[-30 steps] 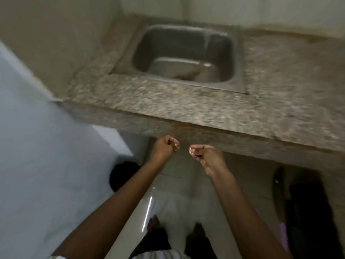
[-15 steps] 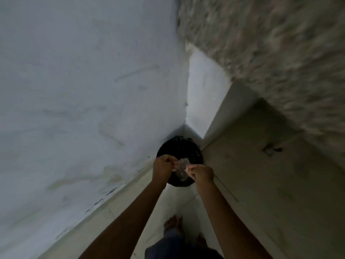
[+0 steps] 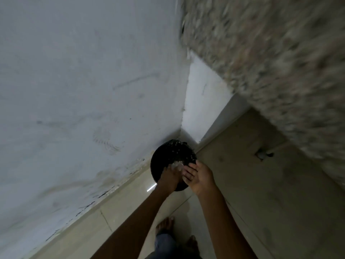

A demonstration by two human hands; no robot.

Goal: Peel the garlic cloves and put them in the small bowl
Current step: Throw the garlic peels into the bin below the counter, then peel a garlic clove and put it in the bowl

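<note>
— Pale floor tiles (image 3: 242, 212) underfoot, bare feet (image 3: 165, 224) close to the wall. What are the hands doing?

— Both reach out over the black bin (image 3: 168, 150) in the corner. The right hand (image 3: 200, 176) lies released, palm up and fingers straight, with nothing in it that I can make out. The left hand (image 3: 169, 176) is turned back-up, its fingertips at a small clump of papery garlic skins (image 3: 177, 164) just above the bin's mouth. Whether it pinches them or has let go, I cannot tell.

— So the step is clearing the peel?

— That is my reading. To do it well, hold both hands low and centred over the opening, since such flakes drift. Rub the fingertips together so clinging bits fall, then sweep the right palm with the left fingers.

— And the cloves, the small bowl?

— Neither shows. Perhaps they are up on the speckled stone countertop (image 3: 280, 62) at the right, which is blurred. Beyond the bin there is only the white wall (image 3: 84, 90) and its corner.

— Anything to watch?

— Flakes missing the rim and landing on the tiles.
</note>
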